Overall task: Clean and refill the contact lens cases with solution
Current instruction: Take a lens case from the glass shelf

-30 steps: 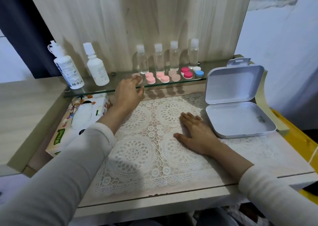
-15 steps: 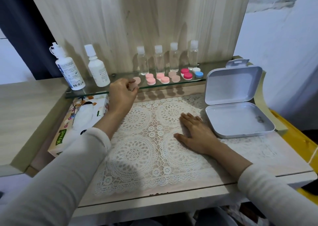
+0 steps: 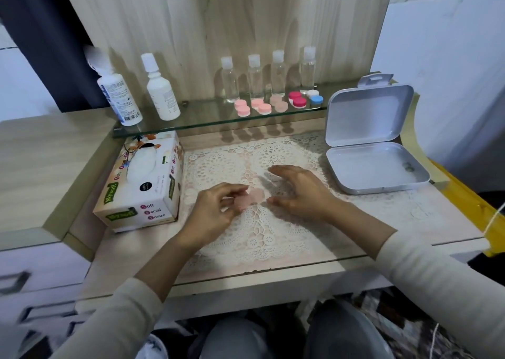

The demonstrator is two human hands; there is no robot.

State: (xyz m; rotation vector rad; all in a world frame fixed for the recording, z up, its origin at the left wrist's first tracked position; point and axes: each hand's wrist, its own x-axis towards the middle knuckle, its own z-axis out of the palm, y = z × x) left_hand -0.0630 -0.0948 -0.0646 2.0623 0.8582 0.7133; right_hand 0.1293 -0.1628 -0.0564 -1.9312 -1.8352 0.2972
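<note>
Beside the "Mysoft" box (image 3: pixel 153 194), lens case (image 3: pixel 251 198) (left hand (image 3: pixel 216 212) grip)

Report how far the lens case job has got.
Done: one pale pink lens case is down over the lace mat. In hand: the left hand pinches it, apparently unopened; the right hand hovers open beside it. Left: opening, cleaning, refilling; five capped cases wait on the glass shelf, and the solution bottles stand there untouched.
</note>
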